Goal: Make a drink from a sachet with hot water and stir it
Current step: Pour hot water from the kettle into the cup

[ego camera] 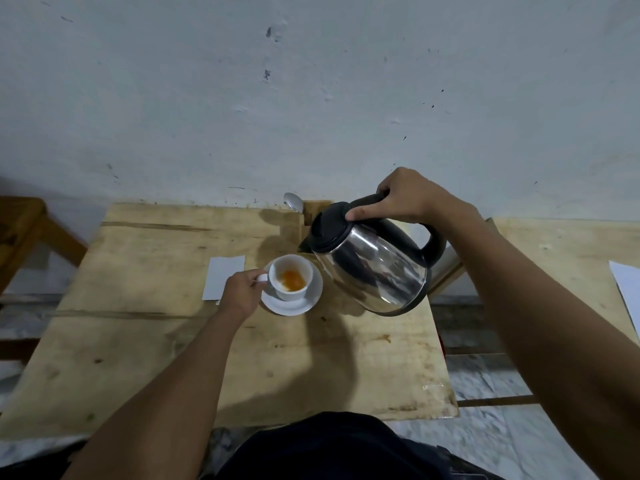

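Note:
A white cup (290,277) stands on a white saucer (292,303) in the middle of the wooden table (156,341). Orange powder lies in the bottom of the cup. My left hand (240,292) pinches the cup's handle. My right hand (405,199) grips the black handle of a steel kettle (374,268), with the thumb on its lid. The kettle hangs tilted to the left, its spout just above the cup's right rim. No water stream is visible. A metal spoon (293,201) lies at the table's back edge.
A white paper sachet (223,277) lies flat left of the cup, partly behind my left hand. A second wooden table (571,251) stands to the right with a white sheet (628,292) on it. A wooden chair (24,230) is at far left. The wall is close behind.

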`<state>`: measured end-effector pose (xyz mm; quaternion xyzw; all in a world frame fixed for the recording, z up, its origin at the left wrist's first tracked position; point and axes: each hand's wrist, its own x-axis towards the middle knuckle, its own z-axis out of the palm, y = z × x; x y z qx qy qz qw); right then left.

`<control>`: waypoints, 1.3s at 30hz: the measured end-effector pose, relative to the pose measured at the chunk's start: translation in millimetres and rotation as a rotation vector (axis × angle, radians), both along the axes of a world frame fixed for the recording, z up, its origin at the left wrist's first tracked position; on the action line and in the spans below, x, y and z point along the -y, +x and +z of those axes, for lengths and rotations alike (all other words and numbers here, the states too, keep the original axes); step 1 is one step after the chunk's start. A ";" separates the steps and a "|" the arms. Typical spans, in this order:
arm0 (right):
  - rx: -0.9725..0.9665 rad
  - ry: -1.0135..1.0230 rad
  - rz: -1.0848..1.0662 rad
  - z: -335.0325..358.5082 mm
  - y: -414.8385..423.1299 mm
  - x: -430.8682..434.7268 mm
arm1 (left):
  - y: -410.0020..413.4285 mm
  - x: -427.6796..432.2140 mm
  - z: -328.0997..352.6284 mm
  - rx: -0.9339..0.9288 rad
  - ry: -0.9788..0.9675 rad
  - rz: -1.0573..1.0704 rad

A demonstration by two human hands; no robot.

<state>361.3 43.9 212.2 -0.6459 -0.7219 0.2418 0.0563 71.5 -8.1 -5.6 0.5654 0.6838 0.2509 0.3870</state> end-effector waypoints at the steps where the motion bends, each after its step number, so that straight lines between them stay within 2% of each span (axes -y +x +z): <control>1: 0.028 -0.024 0.012 -0.8 -3.8 -0.2 | -1.8 -0.8 -0.4 0.003 0.003 -0.011; 8: 0.134 -0.107 0.069 -9.3 -26.6 -0.1 | -7.1 -3.4 -2.2 0.015 -0.013 -0.047; 22: 0.332 -0.089 0.213 3.7 -65.2 -7.8 | -18.4 -5.9 -6.2 -0.021 -0.023 -0.162; 32: 0.477 -0.064 0.292 8.3 -85.4 -23.6 | -13.0 -2.0 -4.6 0.011 -0.012 -0.121; 39: 0.487 -0.086 0.294 19.8 -89.9 -26.2 | -11.5 -1.0 -2.9 0.000 -0.004 -0.112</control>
